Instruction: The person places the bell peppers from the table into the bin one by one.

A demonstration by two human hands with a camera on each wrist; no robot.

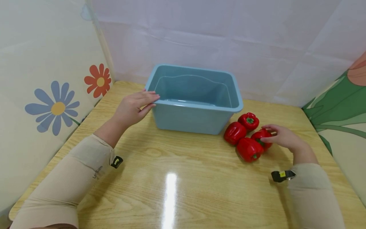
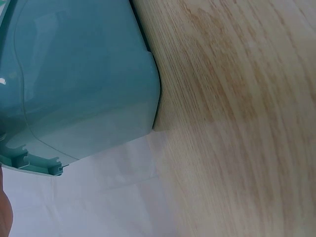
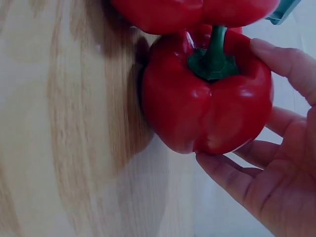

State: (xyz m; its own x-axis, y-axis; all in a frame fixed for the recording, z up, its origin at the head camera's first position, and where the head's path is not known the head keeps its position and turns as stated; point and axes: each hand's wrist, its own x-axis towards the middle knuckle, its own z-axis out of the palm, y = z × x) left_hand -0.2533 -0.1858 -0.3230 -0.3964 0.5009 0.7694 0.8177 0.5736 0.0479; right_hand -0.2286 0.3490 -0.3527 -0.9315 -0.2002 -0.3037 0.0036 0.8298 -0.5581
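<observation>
A light blue plastic bin point(image 1: 183, 117) stands on the table, its top open. My left hand point(image 1: 135, 105) rests on the bin's near left corner, fairly straight fingers over the rim and thumb by the outer wall. In the left wrist view the bin's side point(image 2: 94, 84) fills the upper left, and only a sliver of that hand point(image 2: 5, 212) shows. To the right, my right hand point(image 1: 283, 137) holds a red bell pepper point(image 3: 207, 108) with a green stem, thumb and fingers spread around it. Three more red bell peppers point(image 1: 248, 149) lie against it.
The wooden table point(image 1: 137, 190) has a bright reflection near its front. A pale cloth wall point(image 1: 200, 38) rises behind the bin. Panels with painted flowers point(image 1: 58, 108) flank the table on both sides.
</observation>
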